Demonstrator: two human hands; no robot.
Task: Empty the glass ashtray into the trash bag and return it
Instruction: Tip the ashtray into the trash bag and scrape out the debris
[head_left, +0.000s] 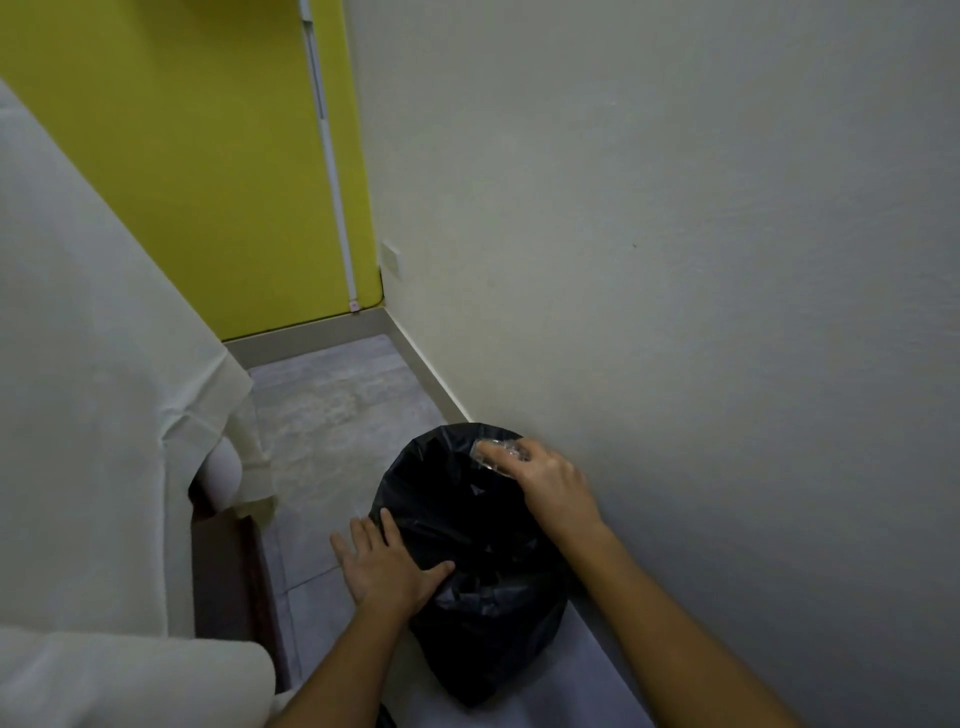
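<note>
White wall (675, 260) beside trash bag (467, 597), bed (78, 364) opposite

Grey tiled floor (332, 415), narrow, running between a white-draped bed (93, 364) and a pale wall (675, 260). Black trash bag (483, 597) standing directly on it, against the wall, under the right hand (550, 483) and just right of the flat left hand (389, 566).
</note>
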